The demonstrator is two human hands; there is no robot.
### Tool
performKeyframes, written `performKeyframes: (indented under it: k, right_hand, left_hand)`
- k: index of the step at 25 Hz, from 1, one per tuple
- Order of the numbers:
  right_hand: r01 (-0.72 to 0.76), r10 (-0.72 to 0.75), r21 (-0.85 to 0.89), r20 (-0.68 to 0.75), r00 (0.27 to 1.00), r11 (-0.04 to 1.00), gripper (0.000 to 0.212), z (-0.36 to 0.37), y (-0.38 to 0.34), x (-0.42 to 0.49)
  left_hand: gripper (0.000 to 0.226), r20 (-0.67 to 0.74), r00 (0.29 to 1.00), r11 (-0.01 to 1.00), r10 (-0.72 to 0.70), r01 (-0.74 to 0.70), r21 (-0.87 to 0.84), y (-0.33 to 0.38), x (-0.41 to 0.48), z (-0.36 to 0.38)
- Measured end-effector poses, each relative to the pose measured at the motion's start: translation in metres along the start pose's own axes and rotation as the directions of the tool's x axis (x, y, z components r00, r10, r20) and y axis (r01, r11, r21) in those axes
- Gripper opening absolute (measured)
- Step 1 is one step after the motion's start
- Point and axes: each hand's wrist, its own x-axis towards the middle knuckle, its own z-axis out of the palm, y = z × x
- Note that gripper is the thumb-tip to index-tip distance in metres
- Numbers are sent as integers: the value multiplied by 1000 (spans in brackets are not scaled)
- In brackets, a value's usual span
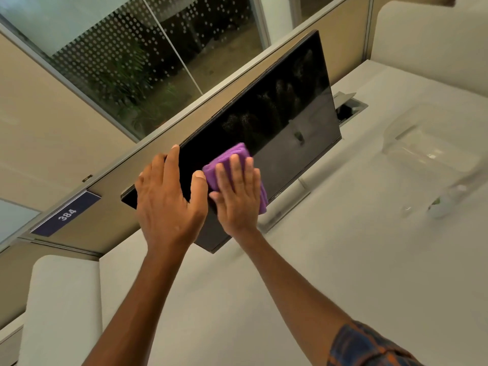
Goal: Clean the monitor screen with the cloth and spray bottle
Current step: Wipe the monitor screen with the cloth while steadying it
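A black monitor [285, 114] stands on the white desk, seen tilted, with patches of spray mist across the upper part of its screen. My left hand [169, 199] grips the monitor's top left edge, fingers over the rim and thumb on the front. With flat, straight fingers my right hand [237, 196] presses a folded purple cloth [232, 157] against the left part of the screen. A clear spray bottle [443, 202] stands on the desk at the right, blurred.
The white desk [343, 260] runs under the monitor. A cable hatch [348, 107] is set in the desk behind the monitor. A beige partition with a blue "384" sign [66, 213] runs behind, with a glass wall above. White padded dividers stand at both ends.
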Motion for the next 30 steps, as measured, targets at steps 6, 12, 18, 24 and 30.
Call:
performKeyframes:
  k: [6, 12, 18, 24, 30]
  right_hand:
    - [-162, 159, 5, 170, 972, 987, 69, -12, 8, -61]
    - [407, -450, 203, 261, 854, 891, 69, 0, -47, -51]
    - [619, -627, 106, 97, 773, 778, 53, -17, -28, 52]
    - [400, -400, 0, -6, 916, 916, 54, -27, 3, 76]
    - [-165, 168, 84, -30, 985, 983, 59, -15, -5, 19]
  left_hand:
    - [59, -38, 999, 999, -22, 21, -47, 0, 1, 4]
    - [63, -16, 996, 991, -84, 82, -101, 2, 2, -3]
    - [68, 51, 992, 981, -112, 118, -151, 0, 11, -15]
    - [63, 36, 994, 974, -101, 106, -201, -7, 14, -10]
    - [74, 28, 993, 980, -113, 116, -163, 2, 10, -6]
